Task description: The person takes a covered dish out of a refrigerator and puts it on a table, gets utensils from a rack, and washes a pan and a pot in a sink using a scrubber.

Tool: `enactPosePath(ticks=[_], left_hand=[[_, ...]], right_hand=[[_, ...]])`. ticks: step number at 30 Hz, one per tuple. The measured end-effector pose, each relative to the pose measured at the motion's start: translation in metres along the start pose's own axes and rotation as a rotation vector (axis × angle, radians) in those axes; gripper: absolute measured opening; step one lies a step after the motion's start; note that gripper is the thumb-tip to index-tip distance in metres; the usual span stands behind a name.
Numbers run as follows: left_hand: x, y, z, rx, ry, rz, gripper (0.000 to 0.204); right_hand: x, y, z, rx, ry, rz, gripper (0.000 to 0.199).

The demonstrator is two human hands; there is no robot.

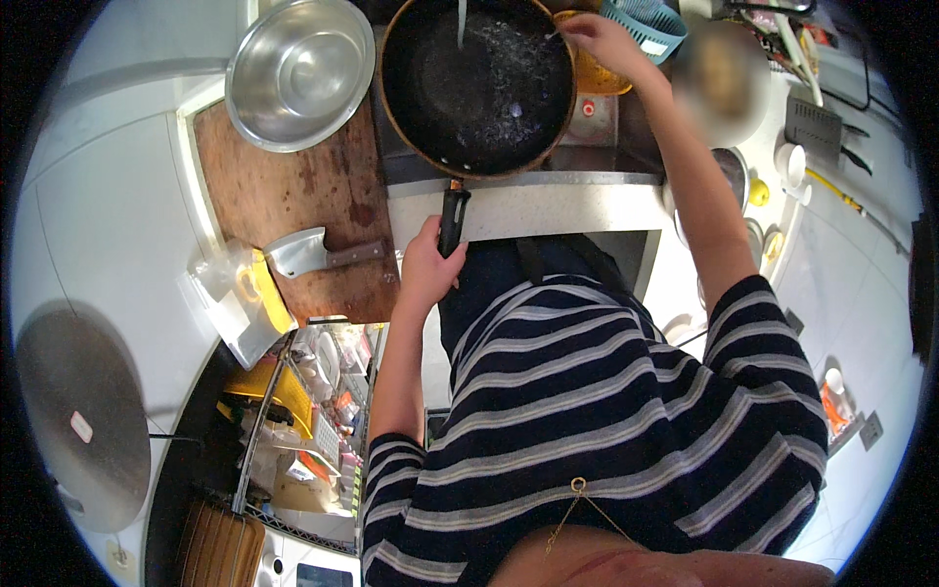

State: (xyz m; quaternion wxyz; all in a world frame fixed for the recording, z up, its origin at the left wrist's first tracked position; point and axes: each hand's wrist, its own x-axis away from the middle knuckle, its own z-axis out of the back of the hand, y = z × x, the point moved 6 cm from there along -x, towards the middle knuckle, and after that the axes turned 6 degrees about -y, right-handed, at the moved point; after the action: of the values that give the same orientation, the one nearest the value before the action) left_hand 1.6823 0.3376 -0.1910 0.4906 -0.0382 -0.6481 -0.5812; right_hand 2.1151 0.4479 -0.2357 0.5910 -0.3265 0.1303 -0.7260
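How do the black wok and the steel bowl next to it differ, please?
The wok is black inside, wet, with water running into it; the steel bowl is shiny, bare metal and looks dry. The wok sits over the sink, its handle gripped by the left hand; the bowl rests untouched on the wooden cutting board. The wok looks wider than the bowl. Both are round and open upward.
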Motion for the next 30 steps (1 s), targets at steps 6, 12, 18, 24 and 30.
enactPosePath(ticks=[6, 12, 18, 24, 30], left_hand=[[0.006, -0.006, -0.005, 0.122, -0.074, 0.007, 0.029], [0.014, -0.012, -0.018, 0.506, -0.325, 0.018, 0.028], [0.023, -0.005, -0.034, 0.813, -0.574, 0.140, 0.034], [0.032, -0.004, -0.038, 0.936, -0.785, 0.205, 0.034], [0.024, 0.021, -0.034, 0.906, -0.986, 0.232, 0.032]], right_hand=[[0.054, 0.029, -0.014, -0.173, 0.121, -0.245, 0.054], [0.067, 0.003, 0.027, -0.192, 0.021, -0.228, 0.045], [0.049, -0.047, 0.081, 0.505, -0.050, -0.079, 0.031], [0.023, -0.116, 0.099, 0.780, -0.202, -0.049, 0.025], [0.024, -0.123, 0.126, 0.859, -0.269, -0.164, 0.023]])
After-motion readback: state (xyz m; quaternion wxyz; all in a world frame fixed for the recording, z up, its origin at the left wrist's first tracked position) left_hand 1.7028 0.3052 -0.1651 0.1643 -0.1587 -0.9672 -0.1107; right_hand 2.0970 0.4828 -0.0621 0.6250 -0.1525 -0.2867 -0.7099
